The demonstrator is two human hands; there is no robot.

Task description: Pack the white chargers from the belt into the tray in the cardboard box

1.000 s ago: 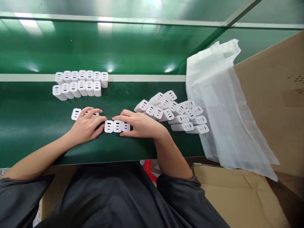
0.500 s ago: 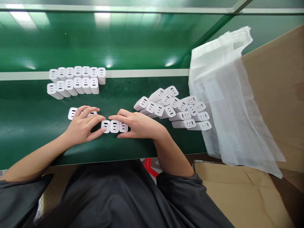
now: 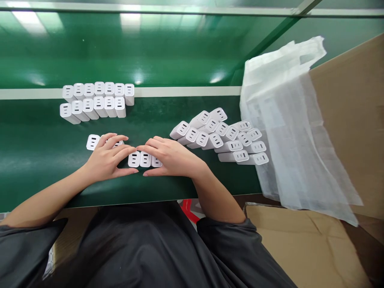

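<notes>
Three white chargers (image 3: 145, 159) stand side by side on the green table, their ported ends facing up. My left hand (image 3: 108, 158) closes around their left end, index finger along the far side and thumb along the near side. Around the right end, my right hand (image 3: 172, 157) holds the row the same way, partly covering the rightmost charger. Behind my left fingers is another short row of chargers, mostly hidden; its leftmost charger (image 3: 93, 142) shows clearly.
Two neat rows of upright chargers (image 3: 99, 102) stand at the back left. Several more chargers (image 3: 222, 129) lean in a loose cluster on the right. Beyond them, a white plastic bag (image 3: 282, 120) hangs over a cardboard box (image 3: 348, 100). The table's front edge is close to my body.
My left thumb and index finger have slid rightward along the three chargers. My right thumb has reached slightly left along their near side. The chargers have stayed nearly in place.
</notes>
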